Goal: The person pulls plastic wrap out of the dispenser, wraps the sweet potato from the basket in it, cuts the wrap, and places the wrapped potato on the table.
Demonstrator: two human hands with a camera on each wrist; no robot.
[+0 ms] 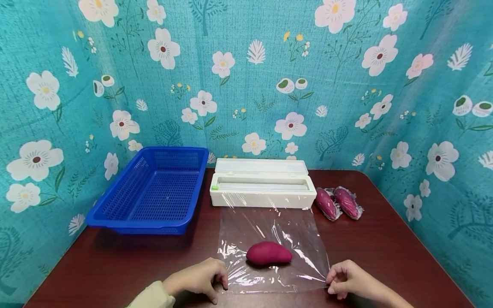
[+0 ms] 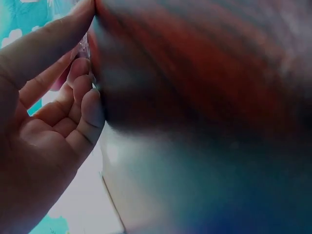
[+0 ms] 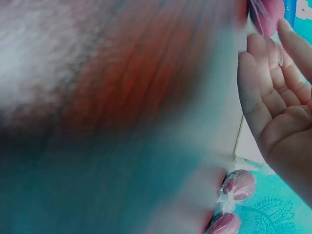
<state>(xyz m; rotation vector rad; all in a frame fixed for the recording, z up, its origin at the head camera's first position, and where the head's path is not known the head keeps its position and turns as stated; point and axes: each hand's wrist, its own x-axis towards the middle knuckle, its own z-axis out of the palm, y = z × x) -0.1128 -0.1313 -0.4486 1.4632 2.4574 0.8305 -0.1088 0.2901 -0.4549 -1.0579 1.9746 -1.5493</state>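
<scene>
A sheet of clear plastic wrap (image 1: 269,222) stretches over the table from a white wrap dispenser (image 1: 265,199) with its lid raised. Near its front edge lies an unwrapped purple sweet potato (image 1: 268,253). At the front left corner my left hand (image 1: 202,276) touches the wrap with its fingertips, the thumb (image 1: 212,296) held apart from the fingers. On the opposite corner, my right hand (image 1: 352,280) pinches the wrap's edge between thumb and forefinger; creases run towards it. Both wrist views show loosely bent fingers close up, with much blur.
At the back left stands a blue plastic basket (image 1: 155,220). Two sweet potatoes in plastic wrap (image 1: 327,204) lie right of the dispenser. A teal floral curtain (image 1: 246,85) hangs behind and at both sides of the brown table (image 1: 389,235).
</scene>
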